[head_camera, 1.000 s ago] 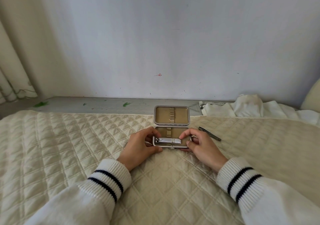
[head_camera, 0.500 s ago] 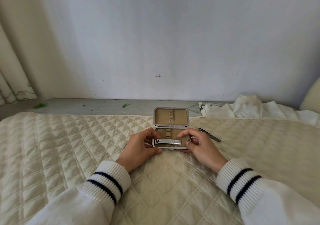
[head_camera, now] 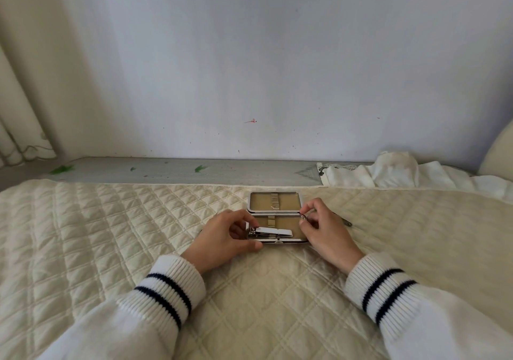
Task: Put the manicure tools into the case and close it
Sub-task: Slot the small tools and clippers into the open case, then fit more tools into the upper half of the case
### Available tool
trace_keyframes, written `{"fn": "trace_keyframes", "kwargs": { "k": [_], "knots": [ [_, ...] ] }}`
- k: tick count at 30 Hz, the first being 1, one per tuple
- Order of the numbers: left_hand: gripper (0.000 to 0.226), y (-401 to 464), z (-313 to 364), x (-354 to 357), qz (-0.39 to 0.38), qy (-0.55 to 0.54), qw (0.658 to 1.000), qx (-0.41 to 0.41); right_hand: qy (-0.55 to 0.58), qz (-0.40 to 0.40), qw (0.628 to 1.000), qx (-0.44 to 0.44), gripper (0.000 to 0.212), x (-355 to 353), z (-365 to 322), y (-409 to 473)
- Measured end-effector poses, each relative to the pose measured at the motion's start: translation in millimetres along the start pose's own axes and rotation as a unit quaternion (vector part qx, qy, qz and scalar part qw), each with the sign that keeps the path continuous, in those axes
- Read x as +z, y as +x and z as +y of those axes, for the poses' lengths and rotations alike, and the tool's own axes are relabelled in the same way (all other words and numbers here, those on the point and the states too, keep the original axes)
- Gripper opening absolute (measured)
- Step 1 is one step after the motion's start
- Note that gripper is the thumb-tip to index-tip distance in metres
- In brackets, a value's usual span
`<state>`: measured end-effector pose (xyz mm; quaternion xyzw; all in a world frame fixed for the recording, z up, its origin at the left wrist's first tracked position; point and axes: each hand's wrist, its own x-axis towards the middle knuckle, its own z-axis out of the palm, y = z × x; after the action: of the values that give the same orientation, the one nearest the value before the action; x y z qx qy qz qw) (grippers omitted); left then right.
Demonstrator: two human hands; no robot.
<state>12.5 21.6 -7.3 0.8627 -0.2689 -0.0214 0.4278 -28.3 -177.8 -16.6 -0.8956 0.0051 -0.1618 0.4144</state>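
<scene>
A small tan-lined manicure case lies open on the bed, its lid (head_camera: 274, 200) flat behind the lower half (head_camera: 288, 223). A silver nail clipper (head_camera: 273, 232) lies across the front of the lower half. My left hand (head_camera: 222, 237) grips the clipper's left end, thumb against the case's front edge. My right hand (head_camera: 326, 227) is at the case's right side, near the hinge. Its thumb and forefinger pinch a small ring-shaped metal piece (head_camera: 303, 217). Another slim metal tool (head_camera: 347, 223) lies on the quilt behind that hand, mostly hidden.
The case rests on a cream quilted bedspread (head_camera: 138, 234). A grey ledge (head_camera: 180, 169) and a white wall run along the back. Crumpled white cloth (head_camera: 394, 173) lies at the back right, and a curtain (head_camera: 19, 126) hangs at the left.
My right hand has left the clipper's right end and moved up to the case's right hinge corner, where it pinches a small metal piece. My left hand has stayed on the clipper.
</scene>
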Motion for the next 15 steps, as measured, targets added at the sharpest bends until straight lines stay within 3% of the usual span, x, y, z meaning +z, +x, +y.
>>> {"fn": "trace_keyframes", "kwargs": {
  "k": [15],
  "knots": [
    [0.026, 0.9, -2.6, -1.4, -0.035, 0.055, 0.998, -0.025, -0.077, -0.015, 0.997, -0.002, 0.009, 2.7, 3.3, 2.8]
  ]
}}
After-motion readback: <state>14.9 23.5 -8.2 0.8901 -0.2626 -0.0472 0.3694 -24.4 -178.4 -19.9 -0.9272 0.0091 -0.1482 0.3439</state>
